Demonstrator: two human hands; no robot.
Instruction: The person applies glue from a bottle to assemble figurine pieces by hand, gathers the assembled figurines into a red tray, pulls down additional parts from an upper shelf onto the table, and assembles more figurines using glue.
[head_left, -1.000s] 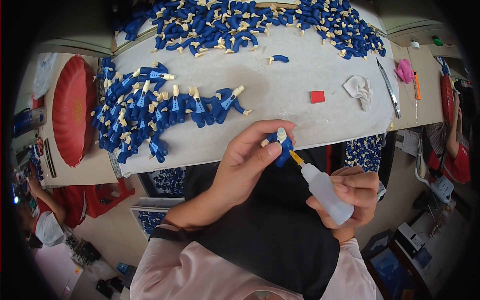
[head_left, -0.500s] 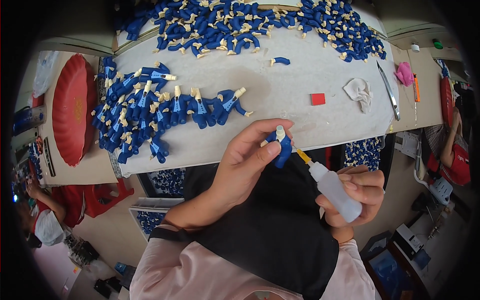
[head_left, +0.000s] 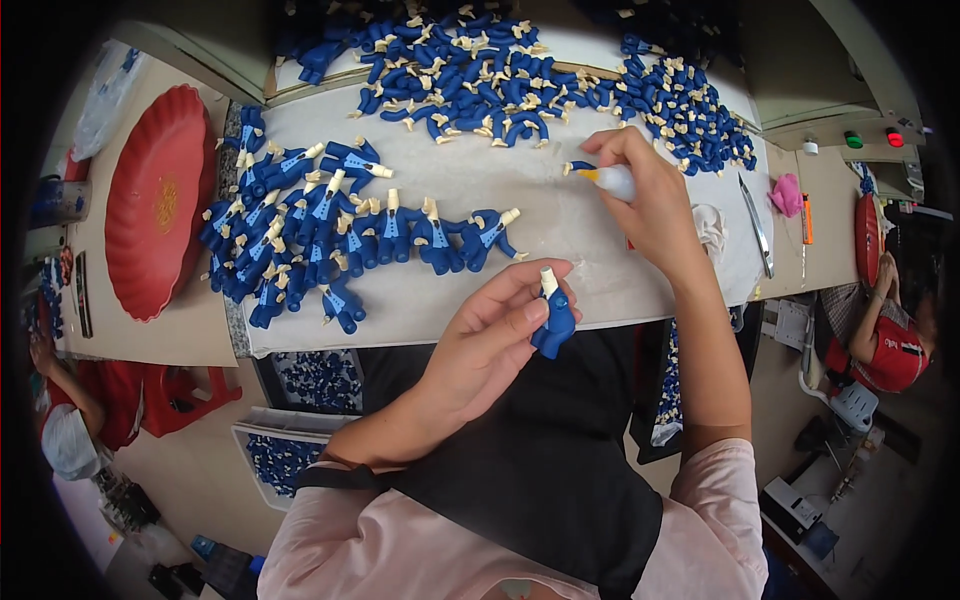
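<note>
Left hand (head_left: 495,335): grasps a blue figure (head_left: 555,318) over the desk (head_left: 590,270) edge.
Right hand (head_left: 650,195): clenched on a glue bottle (head_left: 608,180), tip beside a lone figure part (head_left: 578,167).
Around: figure row (head_left: 400,232), far pile (head_left: 520,75), red tray (head_left: 155,195), pink rag (head_left: 787,195), blade (head_left: 755,225).

Worktable (head_left: 600,270) layout, figures in heaps.
One heap of figures (head_left: 300,235) is laid left beside a tray (head_left: 150,200); another heap (head_left: 520,70) behind; knife (head_left: 756,225) placed right.

A small toy-assembly workshop is indicated by heaps of identical blue plastic figurine bodies (head_left: 330,235) spread over a long white-covered workbench (head_left: 600,270).
</note>
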